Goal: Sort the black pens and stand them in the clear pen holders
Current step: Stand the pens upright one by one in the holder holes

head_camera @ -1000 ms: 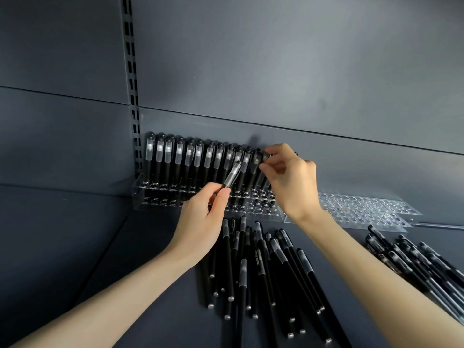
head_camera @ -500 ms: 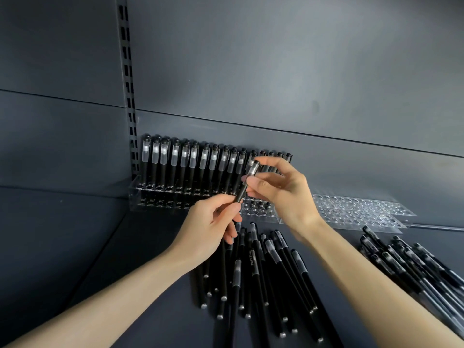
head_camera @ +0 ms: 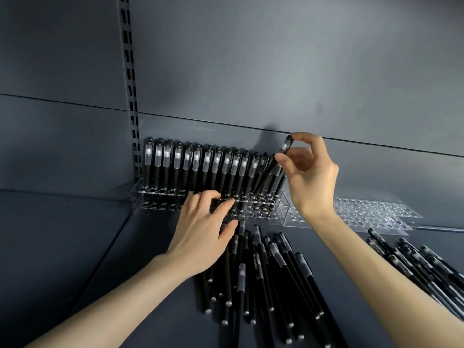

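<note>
While aslant at the holder (head_camera: 150, 205), pen (head_camera: 284, 147) between right fingers (head_camera: 305, 139).

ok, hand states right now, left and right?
Left hand: open, holding nothing, over the loose pens.
Right hand: pinching a pen at the holder.

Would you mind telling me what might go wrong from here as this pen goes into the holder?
1. The pen that the right hand pinches near its cap is tilted beside the leaning end of the row; it may miss its hole or tip its neighbours.
2. The left hand reaches over the loose pens close to the holder; a careless sweep might roll them or nudge it.
</note>
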`<state>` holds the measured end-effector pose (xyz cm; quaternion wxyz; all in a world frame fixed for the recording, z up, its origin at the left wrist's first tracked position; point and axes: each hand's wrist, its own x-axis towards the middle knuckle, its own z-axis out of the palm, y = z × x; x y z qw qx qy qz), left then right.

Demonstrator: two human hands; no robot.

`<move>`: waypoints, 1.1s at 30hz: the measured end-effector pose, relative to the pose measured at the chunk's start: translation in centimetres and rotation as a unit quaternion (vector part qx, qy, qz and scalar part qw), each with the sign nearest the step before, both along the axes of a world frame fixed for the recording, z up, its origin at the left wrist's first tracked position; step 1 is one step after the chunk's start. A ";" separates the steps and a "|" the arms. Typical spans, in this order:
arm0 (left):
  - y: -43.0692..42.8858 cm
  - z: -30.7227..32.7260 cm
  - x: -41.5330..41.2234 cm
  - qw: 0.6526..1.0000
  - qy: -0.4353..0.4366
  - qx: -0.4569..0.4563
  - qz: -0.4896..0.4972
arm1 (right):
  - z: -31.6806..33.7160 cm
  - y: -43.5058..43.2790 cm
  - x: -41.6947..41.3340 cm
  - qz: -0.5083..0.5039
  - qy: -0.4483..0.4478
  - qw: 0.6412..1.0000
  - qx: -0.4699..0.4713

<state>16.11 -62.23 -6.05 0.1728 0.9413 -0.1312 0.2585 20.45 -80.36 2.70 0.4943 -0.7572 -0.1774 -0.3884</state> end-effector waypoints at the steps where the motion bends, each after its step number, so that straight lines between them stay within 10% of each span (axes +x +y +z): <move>1: 0.0 0.0 0.0 1.000 0.001 0.002 0.000 | -0.2 0.1 0.2 -0.003 -0.001 1.000 0.001; 33: -0.6 0.8 -0.8 0.998 0.061 -0.003 0.004 | -1.9 0.3 0.9 -0.060 0.048 0.979 -0.191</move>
